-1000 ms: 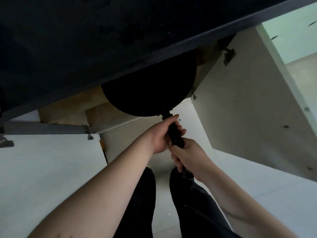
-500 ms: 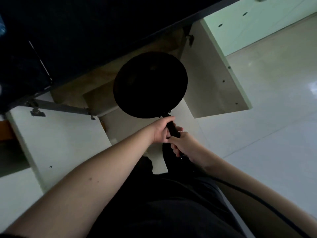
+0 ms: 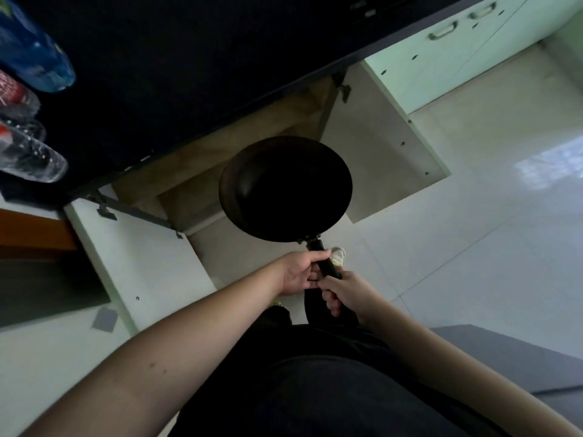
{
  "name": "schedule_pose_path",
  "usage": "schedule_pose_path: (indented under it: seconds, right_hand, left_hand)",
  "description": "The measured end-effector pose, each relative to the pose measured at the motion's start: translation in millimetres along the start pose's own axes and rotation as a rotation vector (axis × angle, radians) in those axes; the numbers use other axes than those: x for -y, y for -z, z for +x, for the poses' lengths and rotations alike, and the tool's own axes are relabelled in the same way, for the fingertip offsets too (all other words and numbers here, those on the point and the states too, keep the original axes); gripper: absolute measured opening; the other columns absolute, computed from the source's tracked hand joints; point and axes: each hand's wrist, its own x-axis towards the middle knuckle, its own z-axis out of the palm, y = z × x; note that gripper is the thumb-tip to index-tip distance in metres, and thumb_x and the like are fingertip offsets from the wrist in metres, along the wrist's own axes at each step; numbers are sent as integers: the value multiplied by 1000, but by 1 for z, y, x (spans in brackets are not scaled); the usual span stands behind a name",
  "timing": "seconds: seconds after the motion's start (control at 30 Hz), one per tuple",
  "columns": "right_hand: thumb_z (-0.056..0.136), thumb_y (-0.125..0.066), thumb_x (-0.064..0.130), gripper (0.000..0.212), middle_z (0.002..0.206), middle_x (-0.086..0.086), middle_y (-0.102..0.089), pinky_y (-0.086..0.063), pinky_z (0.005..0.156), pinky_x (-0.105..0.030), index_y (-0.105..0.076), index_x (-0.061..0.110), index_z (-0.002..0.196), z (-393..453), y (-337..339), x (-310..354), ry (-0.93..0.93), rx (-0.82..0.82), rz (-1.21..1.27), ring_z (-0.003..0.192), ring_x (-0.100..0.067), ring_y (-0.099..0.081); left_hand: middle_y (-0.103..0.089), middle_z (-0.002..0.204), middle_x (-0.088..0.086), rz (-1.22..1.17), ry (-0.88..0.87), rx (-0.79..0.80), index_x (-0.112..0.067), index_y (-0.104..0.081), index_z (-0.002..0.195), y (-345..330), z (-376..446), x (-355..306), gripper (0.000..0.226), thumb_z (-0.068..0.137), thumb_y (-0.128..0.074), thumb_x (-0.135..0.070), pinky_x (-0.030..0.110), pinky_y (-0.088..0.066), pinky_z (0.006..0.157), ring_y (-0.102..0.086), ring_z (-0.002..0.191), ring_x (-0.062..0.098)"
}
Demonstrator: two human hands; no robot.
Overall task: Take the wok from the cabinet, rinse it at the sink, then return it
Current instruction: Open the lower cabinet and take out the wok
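Observation:
A black wok [image 3: 285, 187] with a black straight handle hangs in the air in front of the open cabinet [image 3: 195, 171] under the dark countertop. Its bowl faces up toward me and looks empty. My left hand [image 3: 301, 272] grips the handle close to the bowl. My right hand [image 3: 342, 294] grips the same handle lower down, just behind the left. Both cabinet doors stand open, one on the left [image 3: 138, 257] and one on the right [image 3: 381, 146].
Plastic bottles [image 3: 28, 152] and a blue package [image 3: 34, 55] lie on the dark countertop [image 3: 189, 74] at the left. Pale green cabinets with handles [image 3: 441, 52] run along the right. White tiled floor [image 3: 489, 231] spreads to the right. A grey surface [image 3: 511, 357] sits at lower right.
The wok has come fully out from under the countertop and away from the cabinet. My view has risen, showing more floor, the countertop and bottles. Both hands keep their grip on the handle.

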Motion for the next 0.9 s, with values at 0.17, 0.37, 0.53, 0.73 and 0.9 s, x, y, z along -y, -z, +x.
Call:
schedule_pose_path:
  seconds: [0.17, 0.37, 0.53, 0.73, 0.9]
  right_hand:
    - [88, -52, 8, 5, 52, 1, -49, -38, 41, -25, -56, 8, 86, -32, -2, -7, 11, -60, -25, 40, -11, -42]
    - [87, -50, 7, 12, 56, 0, -48, -36, 41, -23, -51, 10, 76, -62, 14, -20, 38, -56, 27, 41, -11, -41]
    - [87, -49, 6, 8, 58, 0, -49, -38, 41, -22, -54, 9, 91, -75, 32, -37, 80, -50, 116, 43, -11, -43]
    - [91, -54, 10, 23, 60, -1, -51, -42, 43, -23, -52, 6, 114, -102, 56, -54, 134, -56, 216, 44, -10, -45]
    - [93, -54, 9, 8, 60, -1, -51, -44, 43, -22, -53, 3, 98, -127, 80, -57, 205, -78, 226, 44, -10, -46]
  left_hand:
    - [-68, 98, 6, 84, -15, 26, -12, -63, 94, -13, -16, 11, 21, 93, -57, -33, 33, -48, 91, -64, 92, 18]
    - [-69, 94, 4, 216, -22, 43, -14, -64, 92, -43, -26, 17, 25, 92, -57, -38, 29, -48, 84, -64, 85, 15]
    - [-67, 112, 13, 218, -54, 33, -9, -63, 103, -70, -21, 27, 27, 93, -56, -33, 31, -50, 84, -64, 95, 19]
    - [-70, 107, 16, 201, -145, 51, -9, -56, 109, -112, -17, 43, 21, 97, -52, -25, 46, -46, 102, -66, 101, 27]
    - [-70, 104, 17, 275, -223, 87, -9, -54, 110, -150, -22, 38, 20, 97, -51, -24, 37, -52, 92, -68, 97, 25]
